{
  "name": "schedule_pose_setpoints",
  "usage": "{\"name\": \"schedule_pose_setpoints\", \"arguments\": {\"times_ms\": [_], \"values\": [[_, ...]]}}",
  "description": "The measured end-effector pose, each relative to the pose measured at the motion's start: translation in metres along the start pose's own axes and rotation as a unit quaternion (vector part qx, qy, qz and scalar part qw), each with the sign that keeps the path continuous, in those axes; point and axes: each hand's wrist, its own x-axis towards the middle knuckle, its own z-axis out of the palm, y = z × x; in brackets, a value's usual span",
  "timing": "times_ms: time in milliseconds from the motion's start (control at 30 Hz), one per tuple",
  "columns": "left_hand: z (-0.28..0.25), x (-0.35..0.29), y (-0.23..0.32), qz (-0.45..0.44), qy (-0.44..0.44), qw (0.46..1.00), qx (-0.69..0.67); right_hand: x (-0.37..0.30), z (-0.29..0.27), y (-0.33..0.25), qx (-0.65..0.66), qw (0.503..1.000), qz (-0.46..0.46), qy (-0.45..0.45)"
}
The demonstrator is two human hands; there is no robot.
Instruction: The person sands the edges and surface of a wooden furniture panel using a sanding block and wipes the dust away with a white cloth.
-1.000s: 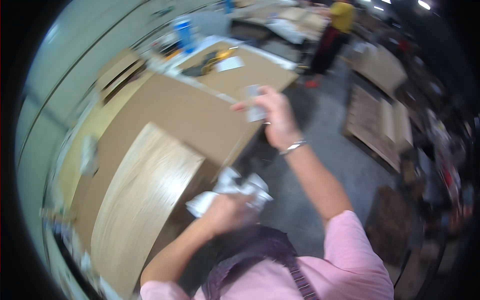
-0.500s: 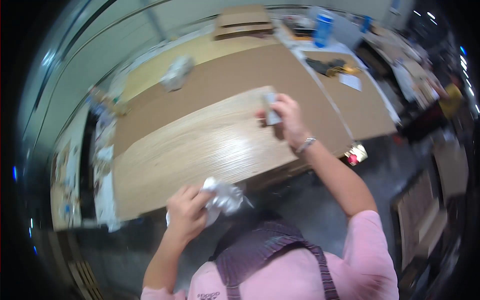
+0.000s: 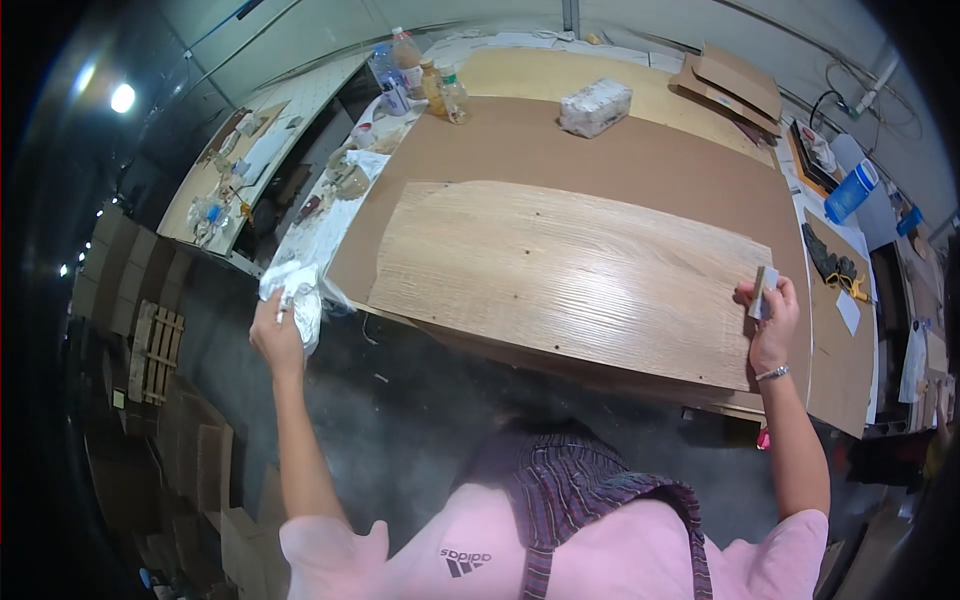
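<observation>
A wood-grain panel (image 3: pixel 590 270) lies flat on brown cardboard (image 3: pixel 640 165) over the workbench, with several small dark holes toward its left part. My left hand (image 3: pixel 277 335) is closed around a crumpled white cloth (image 3: pixel 305 300) at the bench's left front corner, apart from the panel. At the panel's right end my right hand (image 3: pixel 777 325) grips a small grey block (image 3: pixel 764 292) between thumb and fingers. The block stands tilted there; whether it touches the panel I cannot tell.
Bottles (image 3: pixel 408 65) stand at the back left, near a wrapped white bundle (image 3: pixel 596 107). Folded cardboard (image 3: pixel 727 88) lies at the back right. A blue bottle (image 3: pixel 851 191) and dark gloves (image 3: pixel 828 258) are on the right. A wooden pallet (image 3: pixel 157 350) stands at far left.
My left hand has swung out to the left with the cloth, away from the panel's front edge. The view has turned left. My right hand stays near the panel's right end with the block.
</observation>
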Motion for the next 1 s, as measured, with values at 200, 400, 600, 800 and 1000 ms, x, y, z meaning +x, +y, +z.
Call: {"name": "schedule_pose_setpoints", "arguments": {"times_ms": [200,400,600,800,1000], "values": [[0.029,-0.026,0.208,0.372,-0.25,0.846,-0.289,0.002,-0.008,0.002,-0.003,1.0,-0.013,0.009],[0.094,0.055,0.066,-0.006,-0.195,0.973,-0.124,-0.003,-0.007,-0.001,0.006,1.0,-0.008,0.01],[0.137,-0.044,0.289,0.281,-0.267,0.816,-0.429,0.0,-0.007,-0.002,0.01,1.0,0.003,0.012],[0.055,-0.09,0.389,0.434,-0.49,0.484,-0.581,0.0,-0.053,-0.024,0.193,0.978,-0.002,0.078],[0.109,-0.076,0.438,0.456,-0.261,0.742,-0.417,-0.029,-0.112,-0.064,0.265,0.954,0.012,0.138]]}}
